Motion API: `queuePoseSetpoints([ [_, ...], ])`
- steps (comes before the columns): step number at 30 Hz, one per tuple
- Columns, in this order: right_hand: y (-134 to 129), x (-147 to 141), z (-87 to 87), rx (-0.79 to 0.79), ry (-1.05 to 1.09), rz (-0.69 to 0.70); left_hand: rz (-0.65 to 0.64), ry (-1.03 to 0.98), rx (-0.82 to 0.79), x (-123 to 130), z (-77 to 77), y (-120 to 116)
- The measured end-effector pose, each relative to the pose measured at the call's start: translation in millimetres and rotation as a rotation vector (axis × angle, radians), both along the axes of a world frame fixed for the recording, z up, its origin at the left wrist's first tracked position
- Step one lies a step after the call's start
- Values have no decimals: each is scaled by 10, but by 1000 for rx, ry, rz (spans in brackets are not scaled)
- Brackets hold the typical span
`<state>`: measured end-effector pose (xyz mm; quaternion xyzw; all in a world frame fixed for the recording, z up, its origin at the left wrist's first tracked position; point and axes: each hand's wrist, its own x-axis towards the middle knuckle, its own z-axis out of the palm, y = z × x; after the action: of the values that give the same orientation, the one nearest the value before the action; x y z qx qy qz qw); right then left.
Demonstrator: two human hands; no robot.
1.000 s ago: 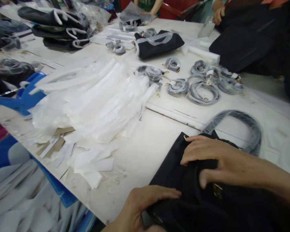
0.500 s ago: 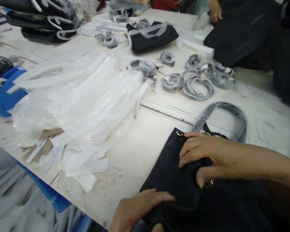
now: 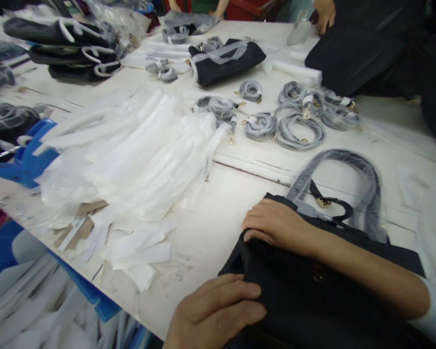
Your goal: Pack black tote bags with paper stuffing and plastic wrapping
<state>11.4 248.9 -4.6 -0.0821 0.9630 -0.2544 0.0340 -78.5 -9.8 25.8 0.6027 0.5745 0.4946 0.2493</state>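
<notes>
A black handbag [image 3: 294, 286] lies at the table's near right edge, its plastic-wrapped handle [image 3: 370, 194] looping up on the far side beside a small black buckled strap [image 3: 325, 201]. My right hand [image 3: 272, 225] reaches across the bag and grips fabric near its far left corner, fingers curled over it. Lower down, my left hand [image 3: 218, 308] holds the bag's near left side with its fingers on top and its thumb hidden. Between both hands the fabric bulges in a fold.
Left of the bag spreads a heap of white plastic sleeves [image 3: 141, 155] with paper strips. Wrapped coiled straps [image 3: 300, 128] and another black bag [image 3: 227, 63] lie beyond. Stacked black bags [image 3: 69, 53] stand far left. Co-workers' hands [image 3: 325, 14] show at the back.
My right hand has moved left and closed over the fabric near the corner. My left hand's fingers have shifted on the bag's side. The handle and strap show more fully.
</notes>
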Motion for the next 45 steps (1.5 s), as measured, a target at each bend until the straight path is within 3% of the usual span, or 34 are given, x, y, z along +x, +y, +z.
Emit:
queuePoseSetpoints([
  [5, -53, -124, -179, 80, 37, 122, -107, 15, -25, -243, -127, 326],
  [9, 80, -142, -171, 27, 53, 138, -228, -45, 2, -183, -196, 532],
  [12, 267, -134, -92, -71, 14, 30, -210, -82, 20, -83, -298, 514],
  [17, 523, -48, 124, -180, -150, -133, -129, -61, 188, 0, -391, 367],
  [25, 502, 91, 220, -364, -152, -453, 22, 36, 233, 50, -421, 280],
  [27, 467, 78, 181, -355, -132, -484, 83, 86, 198, 57, -390, 219],
  [30, 425, 33, 55, -322, -79, -519, 153, 70, 0, 69, -284, 84],
  [33, 375, -2, -121, -266, 15, -518, 135, -40, -141, 82, -176, -43],
  [35, 329, -9, -222, -192, 86, -510, 102, -76, -121, 69, -128, -85],
  [40, 181, -15, -321, 134, 126, -538, -56, -73, -183, -118, 42, 62],
  [42, 125, -27, -319, 245, 97, -562, -167, 5, -262, -236, 163, 219],
  [45, 63, -49, -302, 343, 47, -571, -374, 184, -220, -382, 340, 493],
])
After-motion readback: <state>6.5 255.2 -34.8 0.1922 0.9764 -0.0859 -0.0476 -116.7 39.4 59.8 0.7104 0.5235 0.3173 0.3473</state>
